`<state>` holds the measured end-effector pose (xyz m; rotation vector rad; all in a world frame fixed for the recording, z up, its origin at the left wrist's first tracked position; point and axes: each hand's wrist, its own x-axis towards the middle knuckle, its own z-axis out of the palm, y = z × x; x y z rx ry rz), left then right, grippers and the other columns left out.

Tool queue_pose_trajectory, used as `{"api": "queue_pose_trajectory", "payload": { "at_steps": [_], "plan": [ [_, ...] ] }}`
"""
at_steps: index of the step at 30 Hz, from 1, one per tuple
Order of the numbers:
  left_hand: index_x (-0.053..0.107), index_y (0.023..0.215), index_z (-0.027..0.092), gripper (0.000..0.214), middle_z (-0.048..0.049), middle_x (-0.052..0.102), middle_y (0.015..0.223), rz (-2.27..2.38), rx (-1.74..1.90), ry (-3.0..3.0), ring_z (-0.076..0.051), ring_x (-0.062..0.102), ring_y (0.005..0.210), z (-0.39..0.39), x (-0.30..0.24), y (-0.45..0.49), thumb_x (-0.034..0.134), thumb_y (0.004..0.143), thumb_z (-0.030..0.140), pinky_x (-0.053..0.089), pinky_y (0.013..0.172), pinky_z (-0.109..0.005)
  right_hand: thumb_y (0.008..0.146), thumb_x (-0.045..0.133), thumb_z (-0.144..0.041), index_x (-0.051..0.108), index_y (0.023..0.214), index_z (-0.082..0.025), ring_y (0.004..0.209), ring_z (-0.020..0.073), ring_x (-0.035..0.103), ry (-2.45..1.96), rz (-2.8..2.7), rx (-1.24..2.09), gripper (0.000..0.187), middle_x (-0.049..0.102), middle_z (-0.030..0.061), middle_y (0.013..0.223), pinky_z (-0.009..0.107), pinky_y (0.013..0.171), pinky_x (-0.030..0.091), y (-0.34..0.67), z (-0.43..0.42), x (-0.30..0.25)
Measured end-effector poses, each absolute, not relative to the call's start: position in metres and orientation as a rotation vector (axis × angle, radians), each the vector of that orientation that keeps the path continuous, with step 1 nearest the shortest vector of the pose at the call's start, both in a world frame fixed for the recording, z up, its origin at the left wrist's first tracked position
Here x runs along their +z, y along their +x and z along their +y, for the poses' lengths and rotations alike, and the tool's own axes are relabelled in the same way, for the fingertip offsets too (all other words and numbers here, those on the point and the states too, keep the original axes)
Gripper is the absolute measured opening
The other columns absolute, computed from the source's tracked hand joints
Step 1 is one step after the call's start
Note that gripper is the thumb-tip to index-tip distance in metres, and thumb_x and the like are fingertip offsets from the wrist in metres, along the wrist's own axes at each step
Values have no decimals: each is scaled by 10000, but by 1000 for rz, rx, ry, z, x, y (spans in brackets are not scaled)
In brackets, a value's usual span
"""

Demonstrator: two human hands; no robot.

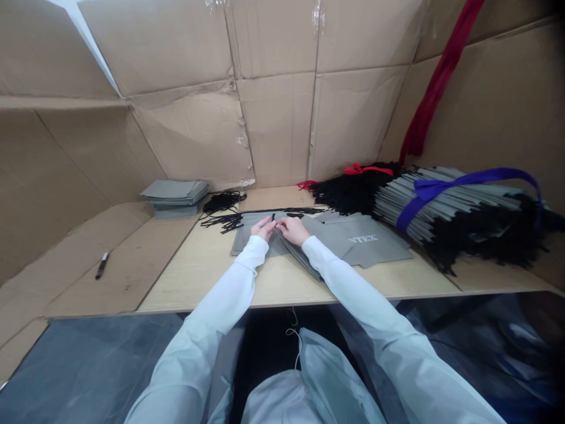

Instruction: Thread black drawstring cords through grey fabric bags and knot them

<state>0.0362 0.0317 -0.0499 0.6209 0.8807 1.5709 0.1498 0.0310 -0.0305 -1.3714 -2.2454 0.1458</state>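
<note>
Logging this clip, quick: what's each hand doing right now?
Left hand: closed, pinching a black cord.
Right hand: curled at the same cord, but I can't tell whether it grips it.

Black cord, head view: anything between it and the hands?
Nothing visible. The cord sits at the fingertips of the left hand and right hand, above the grey bag; no other object lies between them.

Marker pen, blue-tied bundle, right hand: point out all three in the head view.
Marker pen (pixel 102 265): head view, point on its barrel.
Blue-tied bundle (pixel 468 203): head view, point on its grey strips.
Right hand (pixel 295 231): head view, point on the back of the hand.
</note>
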Motion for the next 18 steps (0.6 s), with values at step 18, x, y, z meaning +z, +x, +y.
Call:
{"api": "queue_pose_trajectory", "payload": {
  "at_steps": [18],
  "plan": [
    [545,964,51,383,-39,586,515,890,1679,541,-122,584,586,41,-46,38,541,596,-55,440,723,-259,721,416,-183,567,685,-166,572,103,472,-1154,-2228,242,156,586,15,655,186,571,302,145,24,-26]
  ]
}}
